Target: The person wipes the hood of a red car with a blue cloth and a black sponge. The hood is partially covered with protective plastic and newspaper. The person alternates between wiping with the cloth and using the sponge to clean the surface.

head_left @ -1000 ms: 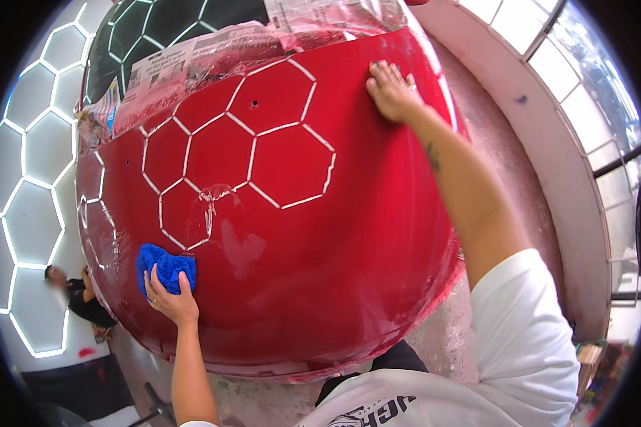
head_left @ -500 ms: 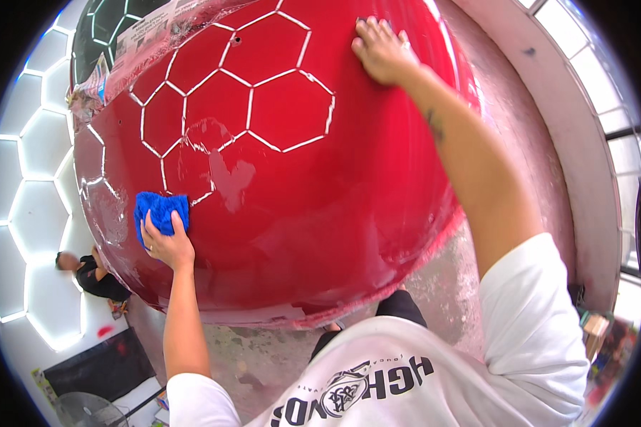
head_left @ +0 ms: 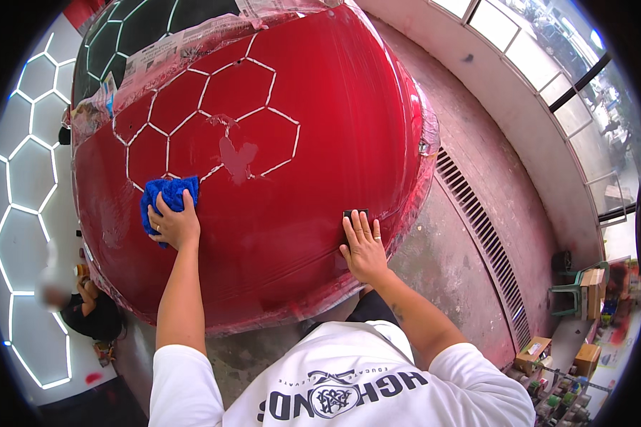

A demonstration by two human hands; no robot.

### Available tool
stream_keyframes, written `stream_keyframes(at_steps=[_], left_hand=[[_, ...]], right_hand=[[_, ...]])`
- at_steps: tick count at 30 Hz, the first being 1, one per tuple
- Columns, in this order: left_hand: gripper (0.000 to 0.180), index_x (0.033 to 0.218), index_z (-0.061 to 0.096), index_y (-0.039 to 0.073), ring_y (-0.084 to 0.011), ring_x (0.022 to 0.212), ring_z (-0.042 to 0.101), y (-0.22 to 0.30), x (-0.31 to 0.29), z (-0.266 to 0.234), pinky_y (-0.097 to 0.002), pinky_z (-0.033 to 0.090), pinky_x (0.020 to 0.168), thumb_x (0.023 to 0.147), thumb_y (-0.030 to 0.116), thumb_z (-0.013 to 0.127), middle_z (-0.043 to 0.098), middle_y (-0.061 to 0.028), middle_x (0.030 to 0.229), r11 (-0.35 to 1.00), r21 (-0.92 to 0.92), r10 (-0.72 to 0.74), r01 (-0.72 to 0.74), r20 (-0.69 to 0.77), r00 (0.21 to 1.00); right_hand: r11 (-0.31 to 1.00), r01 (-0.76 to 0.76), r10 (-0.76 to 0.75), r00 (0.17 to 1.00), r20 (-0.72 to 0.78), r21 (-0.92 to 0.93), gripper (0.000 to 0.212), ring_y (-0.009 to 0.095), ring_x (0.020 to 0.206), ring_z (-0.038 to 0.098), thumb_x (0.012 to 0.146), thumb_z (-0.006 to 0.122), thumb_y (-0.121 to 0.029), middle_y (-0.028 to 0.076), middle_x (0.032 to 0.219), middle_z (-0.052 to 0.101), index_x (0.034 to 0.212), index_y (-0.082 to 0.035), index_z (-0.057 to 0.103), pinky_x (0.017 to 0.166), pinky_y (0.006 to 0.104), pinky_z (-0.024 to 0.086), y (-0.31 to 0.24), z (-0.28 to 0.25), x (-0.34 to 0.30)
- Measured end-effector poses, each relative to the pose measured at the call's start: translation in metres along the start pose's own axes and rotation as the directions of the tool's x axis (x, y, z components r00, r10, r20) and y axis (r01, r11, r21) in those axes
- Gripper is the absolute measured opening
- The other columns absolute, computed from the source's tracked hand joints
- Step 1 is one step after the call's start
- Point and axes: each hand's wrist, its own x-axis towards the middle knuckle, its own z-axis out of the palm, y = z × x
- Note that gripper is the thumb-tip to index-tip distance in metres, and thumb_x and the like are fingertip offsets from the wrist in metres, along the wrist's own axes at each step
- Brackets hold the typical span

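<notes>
Resting flat toward the near right of a red car hood (head_left: 278, 242), my right hand (head_left: 365, 250) has its fingers straight and slightly apart over a small dark pad (head_left: 347, 213), which shows just past my fingertips. A little farther off, on the hood's left part, my left hand (head_left: 176, 222) is bunched around a blue cloth (head_left: 169, 191) lying against the paint. Beyond the cloth, a pale smeared patch (head_left: 237, 158) sits among white hexagon reflections (head_left: 272, 85). Farther still, newspaper (head_left: 199, 41) lines the hood's far edge, with dark glass (head_left: 139, 37) behind it.
</notes>
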Motion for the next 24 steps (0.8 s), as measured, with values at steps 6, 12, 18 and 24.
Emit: stream_keyframes(at_steps=[6,12,18,24], left_hand=[[0.08,0.161,0.045,0.023,-0.0449,0.157,0.038,-0.011,-0.003,-0.003,-0.0801,0.021,0.122,0.098,0.067,0.067,0.038,-0.0248,0.169,0.999,0.049,-0.015,0.016,-0.015,1.0],[0.075,0.159,0.048,0.022,-0.0424,0.154,0.042,-0.02,-0.007,-0.002,-0.0716,0.027,0.123,0.097,0.055,0.075,0.044,-0.0191,0.167,0.998,0.054,0.035,-0.031,-0.069,0.997],[0.074,0.155,0.053,0.014,-0.0434,0.152,0.043,-0.018,-0.002,-0.006,-0.0655,0.027,0.125,0.092,0.042,0.079,0.046,-0.0224,0.164,0.994,-0.03,0.098,-0.101,-0.091,0.991],[0.07,0.155,0.054,0.013,-0.043,0.15,0.046,-0.018,-0.003,-0.01,-0.0614,0.032,0.123,0.096,0.043,0.078,0.05,-0.0211,0.161,0.995,0.043,0.092,-0.088,-0.103,0.99]], right_hand=[[0.99,0.097,-0.097,0.995,0.003,-0.104,0.066,0.035,0.169,0.018,0.116,0.041,-0.04,0.017,0.181,0.024,0.172,-0.007,0.03,0.135,0.06,0.014,0.022,-0.065,0.197],[0.984,0.099,-0.09,0.994,0.067,-0.149,0.066,0.034,0.169,0.015,0.118,0.03,-0.046,0.014,0.183,0.02,0.172,-0.009,0.029,0.136,0.0591,0.014,0.053,-0.1,0.472],[0.977,0.121,-0.128,0.991,-0.028,-0.178,0.066,0.034,0.17,0.015,0.117,0.027,-0.051,0.013,0.183,0.021,0.172,-0.015,0.03,0.135,0.0635,0.014,0.083,-0.11,0.666],[0.966,0.141,-0.153,0.987,-0.039,-0.217,0.065,0.035,0.168,0.021,0.116,0.029,-0.051,0.013,0.181,0.024,0.17,-0.014,0.032,0.133,0.0676,0.018,0.078,-0.102,0.631]])
